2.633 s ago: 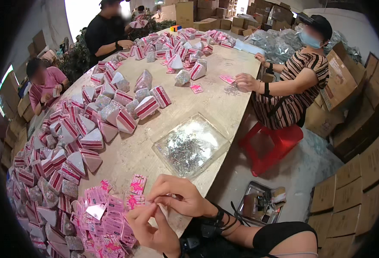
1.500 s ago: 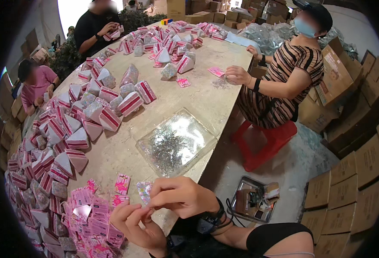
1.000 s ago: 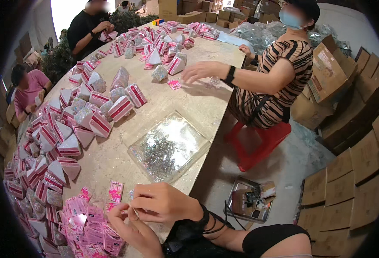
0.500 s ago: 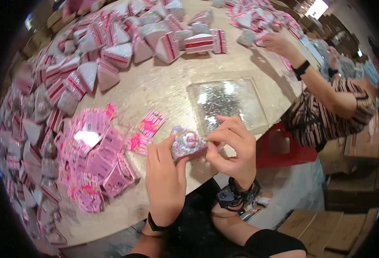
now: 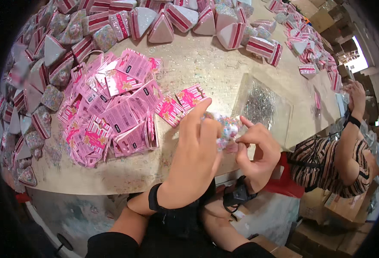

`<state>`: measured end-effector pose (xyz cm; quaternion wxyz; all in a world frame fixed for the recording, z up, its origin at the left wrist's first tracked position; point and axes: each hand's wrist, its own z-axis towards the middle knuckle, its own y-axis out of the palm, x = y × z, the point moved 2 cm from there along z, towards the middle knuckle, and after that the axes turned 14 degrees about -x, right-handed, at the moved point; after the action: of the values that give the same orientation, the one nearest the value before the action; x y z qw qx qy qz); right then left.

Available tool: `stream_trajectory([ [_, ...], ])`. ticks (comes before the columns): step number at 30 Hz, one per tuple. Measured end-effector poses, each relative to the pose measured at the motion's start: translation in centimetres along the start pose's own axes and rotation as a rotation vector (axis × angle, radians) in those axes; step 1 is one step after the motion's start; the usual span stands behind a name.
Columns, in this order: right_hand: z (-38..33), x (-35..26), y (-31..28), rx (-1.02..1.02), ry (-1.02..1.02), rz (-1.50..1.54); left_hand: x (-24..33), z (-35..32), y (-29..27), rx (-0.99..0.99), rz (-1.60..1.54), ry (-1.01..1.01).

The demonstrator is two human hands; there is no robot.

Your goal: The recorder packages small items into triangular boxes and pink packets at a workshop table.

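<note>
My left hand is closed round a toy cake slice with coloured sprinkles on top, and its fingers cover the near left part. My right hand meets the slice's right edge with thumb and forefinger pinched. Whatever is in that pinch is too small to make out. Just beyond the hands lies a clear shallow tray with many thin metal pins in it. Two pink striped cards lie on the table beside my left fingers.
A heap of pink tagged cards covers the table's left part. Glittery toy cake slices are piled along the far and left edges. At the right, another person in a striped top works with a raised hand. Cardboard boxes stand below.
The whole view has swung, so the table and cards sit differently in it. My left hand now hides more of the cake slice. My right hand's pinch stays at its edge.
</note>
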<state>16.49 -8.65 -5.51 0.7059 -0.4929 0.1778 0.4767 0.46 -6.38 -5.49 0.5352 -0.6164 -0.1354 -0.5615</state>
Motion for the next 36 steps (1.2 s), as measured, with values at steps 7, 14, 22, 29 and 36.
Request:
stream_trajectory([
  [7,-0.1,-0.5,-0.3,0.006,-0.027,0.176,-0.4,0.0,0.2,0.077,-0.123,0.146],
  [14,0.1,-2.6,-0.4,0.077,0.038,-0.09,0.2,0.3,0.0,0.023,-0.031,0.167],
  [22,0.4,-3.5,0.4,0.062,0.042,-0.214,0.1,0.1,-0.2,-0.006,-0.068,0.088],
  [29,0.0,-3.4,0.5,0.094,0.044,-0.209,0.2,0.0,-0.3,-0.009,-0.085,0.092],
  [36,0.2,-3.3,0.1,0.07,0.044,-0.178,0.1,0.1,0.0,0.019,-0.048,0.106],
])
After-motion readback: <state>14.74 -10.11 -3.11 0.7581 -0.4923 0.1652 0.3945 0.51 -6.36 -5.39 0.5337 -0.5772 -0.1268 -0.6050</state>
